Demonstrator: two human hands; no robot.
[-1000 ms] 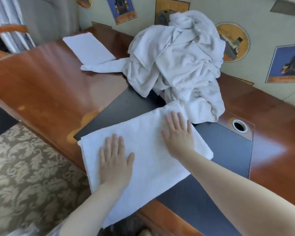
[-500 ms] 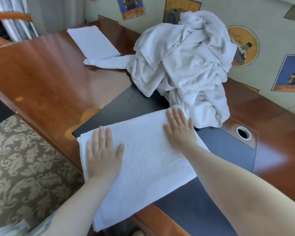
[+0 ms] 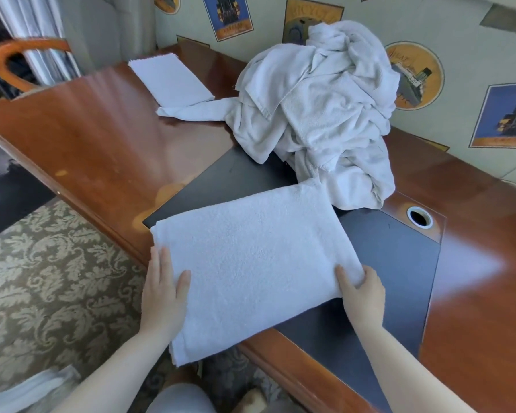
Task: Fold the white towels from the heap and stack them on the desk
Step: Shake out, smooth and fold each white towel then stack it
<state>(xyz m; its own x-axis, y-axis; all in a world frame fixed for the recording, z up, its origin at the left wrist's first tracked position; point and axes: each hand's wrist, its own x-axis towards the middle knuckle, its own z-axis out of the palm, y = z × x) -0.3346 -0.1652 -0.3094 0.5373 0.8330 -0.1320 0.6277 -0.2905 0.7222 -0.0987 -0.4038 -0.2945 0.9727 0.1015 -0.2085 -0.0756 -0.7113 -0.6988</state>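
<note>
Left hand [image 3: 163, 289] and right hand [image 3: 362, 293] gripping white towel [image 3: 251, 257], desk [image 3: 102, 126]

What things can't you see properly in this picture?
- Heap, head view: its own folds hide how many towels it holds.
- Left hand and right hand: fingertips hidden under the towel.
- Chair: cut off by the left edge.
- Wall pictures: lettering blurred.
</note>
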